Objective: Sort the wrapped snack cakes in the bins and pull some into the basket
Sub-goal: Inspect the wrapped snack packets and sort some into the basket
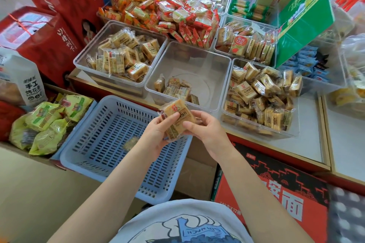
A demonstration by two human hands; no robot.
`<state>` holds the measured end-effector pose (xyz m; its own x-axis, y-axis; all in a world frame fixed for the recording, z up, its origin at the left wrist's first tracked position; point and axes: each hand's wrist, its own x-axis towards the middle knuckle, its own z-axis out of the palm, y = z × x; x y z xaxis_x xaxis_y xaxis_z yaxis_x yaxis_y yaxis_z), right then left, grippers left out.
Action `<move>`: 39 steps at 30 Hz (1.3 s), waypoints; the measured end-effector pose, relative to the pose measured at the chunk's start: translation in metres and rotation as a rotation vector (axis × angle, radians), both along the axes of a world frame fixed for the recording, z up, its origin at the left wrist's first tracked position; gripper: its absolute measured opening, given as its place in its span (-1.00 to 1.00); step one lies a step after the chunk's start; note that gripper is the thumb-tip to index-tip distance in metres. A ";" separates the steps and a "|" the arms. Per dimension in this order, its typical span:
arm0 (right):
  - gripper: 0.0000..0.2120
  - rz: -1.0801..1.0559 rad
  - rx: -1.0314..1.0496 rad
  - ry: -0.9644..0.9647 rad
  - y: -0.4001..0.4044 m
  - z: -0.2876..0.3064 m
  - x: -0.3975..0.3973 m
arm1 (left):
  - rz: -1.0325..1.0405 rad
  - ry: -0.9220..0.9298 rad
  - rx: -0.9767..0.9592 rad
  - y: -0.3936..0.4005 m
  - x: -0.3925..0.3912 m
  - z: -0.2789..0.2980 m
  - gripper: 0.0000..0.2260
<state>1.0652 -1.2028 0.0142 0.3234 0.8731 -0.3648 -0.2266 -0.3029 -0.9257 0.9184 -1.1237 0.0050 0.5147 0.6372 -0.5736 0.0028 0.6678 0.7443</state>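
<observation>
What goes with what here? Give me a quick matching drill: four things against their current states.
Things:
1. middle clear bin
2. blue basket
3. snack cake packs
4. right clear bin

States:
A. heaped with wrapped cakes
B. held by left hand and right hand over the basket's corner
C. only a few packs at its near side
D. nearly bare, one small piece inside

Pairs: 1-C, 2-D, 3-B, 4-A

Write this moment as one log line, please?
left hand: grips snack cakes | right hand: grips same stack | position: over blue basket edge | middle bin: nearly empty
</observation>
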 end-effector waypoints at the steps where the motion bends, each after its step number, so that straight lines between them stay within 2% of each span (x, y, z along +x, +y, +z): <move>1: -0.69 -0.025 0.004 0.001 0.000 -0.001 0.003 | 0.048 -0.013 -0.021 0.001 0.001 0.001 -0.60; 4: -0.80 -0.108 -0.019 0.021 0.001 -0.002 0.010 | 0.125 -0.010 -0.063 0.003 0.006 0.002 -0.67; 7: -0.81 -0.130 -0.067 0.072 0.004 0.000 0.015 | 0.135 0.009 -0.060 0.005 0.015 0.004 -0.57; 10: -0.85 -0.126 -0.090 0.044 0.008 0.001 0.023 | 0.141 0.026 -0.047 0.008 0.022 0.005 -0.51; 17: -0.92 -0.139 0.009 0.039 0.023 -0.002 0.038 | 0.205 0.020 -0.041 0.029 0.044 0.005 -0.66; 21: -0.90 -0.233 0.054 0.175 0.041 -0.003 0.056 | 0.157 0.055 -0.064 0.059 0.053 -0.001 -0.58; 24: -0.90 -0.345 0.063 0.228 0.061 -0.006 0.078 | 0.161 0.054 -0.006 0.095 0.058 -0.008 -0.64; 27: -0.89 -0.414 -0.002 0.189 0.090 -0.019 0.097 | 0.106 0.202 0.187 0.130 0.070 -0.014 -0.56; 31: -0.93 -0.376 -0.216 0.052 0.130 -0.052 0.109 | -0.126 0.628 0.569 0.162 0.092 -0.025 -0.64; 33: -0.92 -0.357 -0.305 0.040 0.143 -0.071 0.110 | -0.164 0.724 0.596 0.172 0.097 -0.038 -0.68; 36: -0.93 -0.365 -0.307 0.106 0.158 -0.093 0.109 | -0.149 0.727 0.568 0.179 0.100 -0.058 -0.67; 39: -0.94 -0.303 -0.371 0.133 0.167 -0.105 0.108 | -0.295 0.862 0.650 0.183 0.099 -0.072 -0.69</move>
<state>1.1736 -1.0358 -0.0906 0.4724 0.5506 -0.6883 -0.4641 -0.5086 -0.7253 1.0175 -0.9411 -0.0668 0.2868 0.8640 -0.4137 0.7799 0.0402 0.6246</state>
